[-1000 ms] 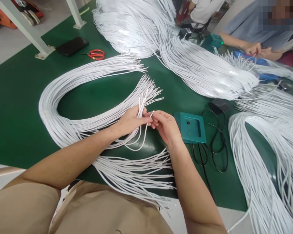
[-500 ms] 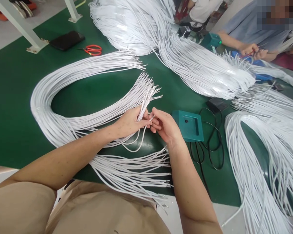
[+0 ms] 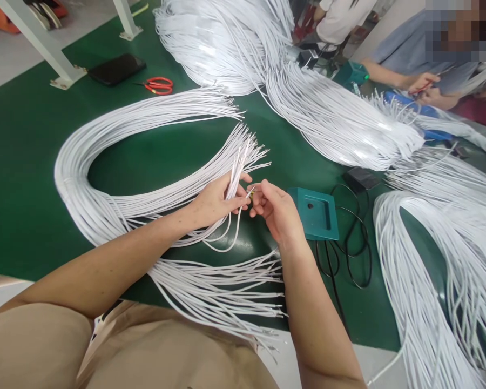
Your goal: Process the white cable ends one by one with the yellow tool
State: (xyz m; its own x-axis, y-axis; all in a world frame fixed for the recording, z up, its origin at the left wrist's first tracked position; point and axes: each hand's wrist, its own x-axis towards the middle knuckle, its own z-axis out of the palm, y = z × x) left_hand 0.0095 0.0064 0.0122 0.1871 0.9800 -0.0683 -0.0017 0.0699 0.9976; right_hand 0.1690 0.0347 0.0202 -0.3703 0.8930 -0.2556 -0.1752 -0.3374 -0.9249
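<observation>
Several white cables (image 3: pixel 235 175) are gripped in my left hand (image 3: pixel 216 201), their ends sticking up past the thumb. One cable tip points from the left thumb toward my right hand (image 3: pixel 274 204). The right thumb and fingers are pinched close to that tip; whatever is between them is too small to make out. A tiny yellow-green spot shows between the two hands. Under and behind my left hand a looped bundle of white cables (image 3: pixel 75 162) lies on the green table (image 3: pixel 146 151). Another fan of cable ends (image 3: pixel 227 286) spreads below my forearms.
A teal device (image 3: pixel 315 213) with black cords (image 3: pixel 360 237) stands right of my right hand. Red-handled scissors (image 3: pixel 159 85) and a black phone (image 3: pixel 117 69) lie at the back left. Large cable bundles (image 3: pixel 340 119) fill the back and right. A co-worker's hands (image 3: pixel 427 89) work at upper right.
The right fingers have drawn slightly back from the cable tip, and the left fingers have loosened a little. A yellow-green spot now shows between the hands. The whole view has shifted slightly.
</observation>
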